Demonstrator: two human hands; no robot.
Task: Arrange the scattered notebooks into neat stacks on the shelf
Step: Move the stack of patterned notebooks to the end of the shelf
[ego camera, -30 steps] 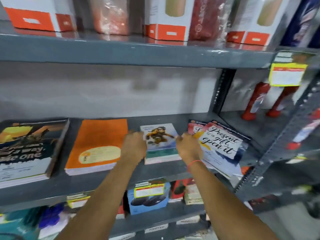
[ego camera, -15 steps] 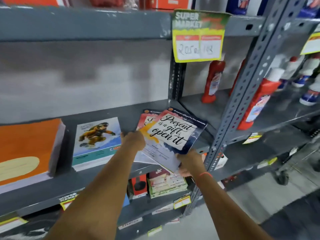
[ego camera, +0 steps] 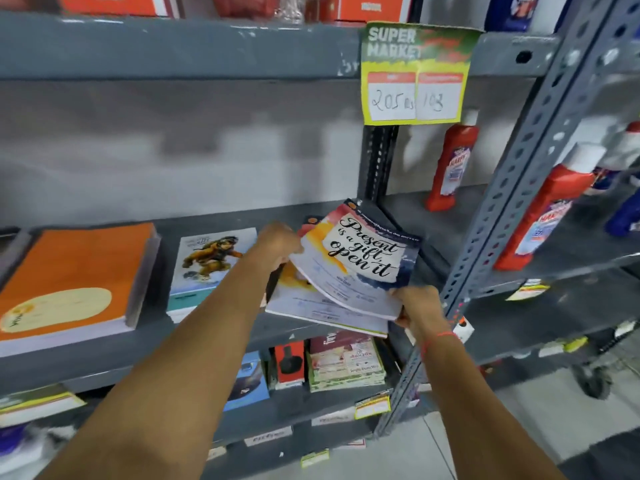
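Observation:
Several "Present is a gift, open it" notebooks lie fanned and skewed at the right end of the grey shelf, overhanging its front edge. My left hand grips their left edge. My right hand holds their lower right corner, lifting the top copies. To the left stands a neat pile of notebooks with a cartoon figure cover, and further left an orange notebook stack.
A perforated grey upright stands just right of the notebooks. Red bottles fill the neighbouring shelf. A yellow price tag hangs from the shelf above. Boxed goods sit on the shelf below.
Both hands left the cartoon-cover pile and took hold of the skewed "Present is a gift" notebooks. The top copies are now raised at their front edge. My view shifted right.

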